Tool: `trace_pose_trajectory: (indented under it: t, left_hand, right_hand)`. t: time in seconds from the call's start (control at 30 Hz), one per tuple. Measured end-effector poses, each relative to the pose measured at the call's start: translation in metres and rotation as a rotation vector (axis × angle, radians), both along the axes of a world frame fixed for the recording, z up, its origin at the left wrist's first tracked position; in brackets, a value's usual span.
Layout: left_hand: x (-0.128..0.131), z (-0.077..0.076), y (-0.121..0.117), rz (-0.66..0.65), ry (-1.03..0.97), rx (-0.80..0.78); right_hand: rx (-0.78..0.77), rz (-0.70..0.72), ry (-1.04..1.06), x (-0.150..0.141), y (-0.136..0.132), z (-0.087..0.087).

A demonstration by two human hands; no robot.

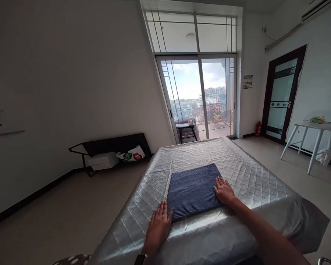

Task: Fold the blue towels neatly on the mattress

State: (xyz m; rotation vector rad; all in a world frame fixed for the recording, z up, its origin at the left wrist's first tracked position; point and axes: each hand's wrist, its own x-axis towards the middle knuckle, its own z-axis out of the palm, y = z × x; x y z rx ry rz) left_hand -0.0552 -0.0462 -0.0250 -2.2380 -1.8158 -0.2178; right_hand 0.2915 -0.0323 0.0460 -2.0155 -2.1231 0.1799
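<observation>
A dark blue cloth (194,189), looking like a towel folded into a rectangle, lies flat on a table under a shiny silver quilted cover (143,206). My left hand (158,222) rests at the cloth's near left corner, fingers stretched forward and thumb on its edge. Against the right edge lies my right hand (224,190), palm down with the fingers extended, thumb and fingertips on the cloth. Neither hand grasps anything. A few wrinkles run along the cloth's near side.
Along the left wall stands a low black rack (113,143) holding white boxes (103,161) and a printed bag (131,154). A white table (320,126) is at the right, near a dark-framed door (284,95). Sliding glass doors (198,95) face a balcony; a fire extinguisher (258,129) stands nearby.
</observation>
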Motion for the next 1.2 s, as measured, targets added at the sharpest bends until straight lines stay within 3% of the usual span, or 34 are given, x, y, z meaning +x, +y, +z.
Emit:
trace_pose_trajectory:
  t: [0.2, 0.27, 0.43, 0.5, 0.57, 0.67, 0.87, 0.97, 1.07, 1.2]
  left_hand:
    - [0.033, 0.020, -0.007, -0.031, -0.121, 0.135]
    - [0.063, 0.024, -0.009, -0.105, -0.166, 0.122]
    - [0.172, 0.035, -0.003, -0.426, -0.151, -0.041]
    - [0.202, 0.039, 0.002, -0.467, -0.155, -0.097]
    - [0.212, 0.039, 0.008, -0.435, -0.166, -0.136]
    - [0.189, 0.035, 0.013, -0.346, -0.150, -0.192]
    - [0.071, 0.021, 0.005, -0.109, -0.048, -0.243]
    - [0.025, 0.011, -0.004, -0.089, 0.006, -0.225]
    - [0.007, 0.000, -0.012, -0.117, 0.043, -0.167]
    - [0.009, -0.007, -0.017, -0.132, 0.040, -0.039]
  right_hand:
    - [-0.014, 0.019, -0.019, 0.006, -0.028, -0.012]
    - [-0.027, 0.026, -0.020, 0.008, -0.036, -0.019]
    - [-0.047, 0.026, -0.039, 0.008, -0.040, -0.024]
    - [-0.072, 0.024, -0.048, 0.008, -0.039, -0.022]
    - [-0.087, 0.028, -0.048, 0.007, -0.039, -0.020]
    - [-0.085, 0.033, -0.032, 0.006, -0.039, -0.020]
    - [-0.051, 0.024, 0.004, 0.004, -0.040, -0.024]
    - [-0.034, 0.036, 0.012, 0.005, -0.040, -0.027]
    - [-0.015, 0.057, 0.014, 0.007, -0.040, -0.029]
    - [-0.026, 0.037, 0.002, 0.008, -0.039, -0.030]
